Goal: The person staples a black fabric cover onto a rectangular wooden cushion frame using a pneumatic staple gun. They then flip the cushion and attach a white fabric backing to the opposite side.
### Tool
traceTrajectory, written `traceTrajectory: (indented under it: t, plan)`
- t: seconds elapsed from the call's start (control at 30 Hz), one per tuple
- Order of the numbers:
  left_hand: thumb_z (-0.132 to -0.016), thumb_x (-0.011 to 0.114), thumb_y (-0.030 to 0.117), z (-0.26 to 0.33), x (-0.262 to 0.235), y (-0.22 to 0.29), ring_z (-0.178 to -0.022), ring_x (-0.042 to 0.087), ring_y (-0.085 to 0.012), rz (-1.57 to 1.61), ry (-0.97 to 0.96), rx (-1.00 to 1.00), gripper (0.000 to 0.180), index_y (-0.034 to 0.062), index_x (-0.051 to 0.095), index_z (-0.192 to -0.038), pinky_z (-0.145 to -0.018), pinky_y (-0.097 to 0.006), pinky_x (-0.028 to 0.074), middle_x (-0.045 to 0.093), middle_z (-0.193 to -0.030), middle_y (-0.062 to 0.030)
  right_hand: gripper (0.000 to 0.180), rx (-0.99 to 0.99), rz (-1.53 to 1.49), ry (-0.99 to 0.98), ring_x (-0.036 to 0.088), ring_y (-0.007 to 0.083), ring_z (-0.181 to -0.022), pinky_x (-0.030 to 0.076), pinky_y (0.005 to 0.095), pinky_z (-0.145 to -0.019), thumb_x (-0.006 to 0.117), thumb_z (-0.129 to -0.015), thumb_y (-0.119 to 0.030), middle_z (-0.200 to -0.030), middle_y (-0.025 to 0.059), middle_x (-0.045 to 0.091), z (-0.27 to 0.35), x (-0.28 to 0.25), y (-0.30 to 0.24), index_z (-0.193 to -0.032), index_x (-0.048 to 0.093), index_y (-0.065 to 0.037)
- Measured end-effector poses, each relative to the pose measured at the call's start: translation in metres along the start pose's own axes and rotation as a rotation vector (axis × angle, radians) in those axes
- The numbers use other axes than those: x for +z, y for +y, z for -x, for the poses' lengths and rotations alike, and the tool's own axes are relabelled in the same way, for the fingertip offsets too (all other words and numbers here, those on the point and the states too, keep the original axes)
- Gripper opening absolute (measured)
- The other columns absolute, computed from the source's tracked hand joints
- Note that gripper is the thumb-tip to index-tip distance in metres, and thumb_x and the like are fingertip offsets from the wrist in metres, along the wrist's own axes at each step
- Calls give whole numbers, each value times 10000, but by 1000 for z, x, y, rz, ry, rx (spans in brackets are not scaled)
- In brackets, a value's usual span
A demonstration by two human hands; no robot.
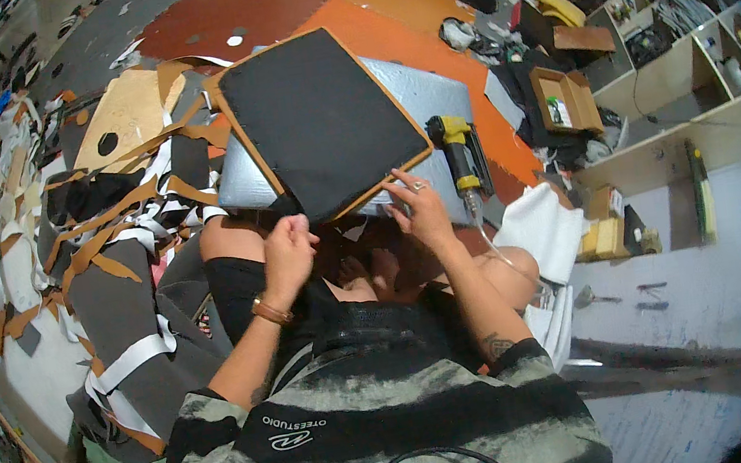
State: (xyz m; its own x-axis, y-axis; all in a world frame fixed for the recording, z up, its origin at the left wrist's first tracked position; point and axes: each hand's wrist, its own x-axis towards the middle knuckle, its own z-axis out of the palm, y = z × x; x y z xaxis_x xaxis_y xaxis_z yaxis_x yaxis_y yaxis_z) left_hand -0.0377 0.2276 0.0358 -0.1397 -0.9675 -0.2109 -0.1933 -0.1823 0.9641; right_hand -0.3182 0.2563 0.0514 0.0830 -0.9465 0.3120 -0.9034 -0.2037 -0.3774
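A flat panel (326,115) covered in black fabric with a tan border rests at a slant in front of me, over a silver foil-like sheet (425,82). At the panel's near left corner, my left hand (289,250) is closed in a pinch on the edge of the black fabric. My right hand (422,210) has its fingers apart, with the fingertips touching the panel's near right edge. Just right of the panel, a yellow and black staple gun (459,153) lies on the foil sheet, with a pale hose attached.
Heaped fabric and tan leather-like offcuts (118,257) fill the left side. Orange and brown floor mats (236,13) lie beyond the panel. To the right are a white cloth (541,231), an open cardboard box (565,100) and cluttered wooden shelving (680,141).
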Motion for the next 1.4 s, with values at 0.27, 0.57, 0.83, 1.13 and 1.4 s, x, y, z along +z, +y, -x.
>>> traceTrajectory:
  t: [0.27, 0.57, 0.83, 1.13, 1.4]
  plan:
    - [-876, 790, 231, -64, -73, 28, -1458, 443, -366, -939, -202, 715, 608, 195, 601, -1453, -1174, -555, 400, 541, -1551, -28, 488, -145, -17, 67, 596, 382, -1226, 503, 515, -1013, 786, -825, -144, -1411, 106, 625, -15, 35, -56, -1299, 697, -222]
    - [-756, 849, 467, -101, -57, 32, -1554, 335, -306, -1094, -493, 757, 785, 254, 602, -1471, -1234, -683, 206, 503, -1600, 42, 267, -242, 58, 174, 640, 289, -1031, 523, 444, -877, 733, -802, -104, -1103, 37, 723, -43, 60, -69, -1063, 776, -141]
    - [-817, 838, 298, -119, -25, 29, -1520, 400, -299, -1002, -450, 715, 763, 251, 541, -1519, -1232, -671, 233, 504, -1600, 16, 282, -123, -78, 222, 637, 279, -922, 536, 419, -814, 789, -721, -21, -971, 35, 719, -64, 43, -74, -986, 793, -115]
    - [-885, 654, 112, -108, -20, 15, -1559, 324, -292, -1086, -472, 811, 699, 122, 457, -1555, -1235, -650, 247, 377, -1672, -83, 562, -221, -79, 52, 633, 327, -1022, 532, 444, -893, 812, -737, -66, -1191, 103, 656, -39, 25, -71, -1281, 681, -124]
    - [-909, 661, 102, -109, -48, 13, -1503, 414, -289, -1022, -351, 994, 611, 132, 516, -1502, -1233, -626, 273, 477, -1604, -53, 337, -292, 42, 212, 634, 281, -986, 514, 437, -857, 731, -795, -116, -1066, 43, 682, -46, 52, -63, -1130, 738, -155]
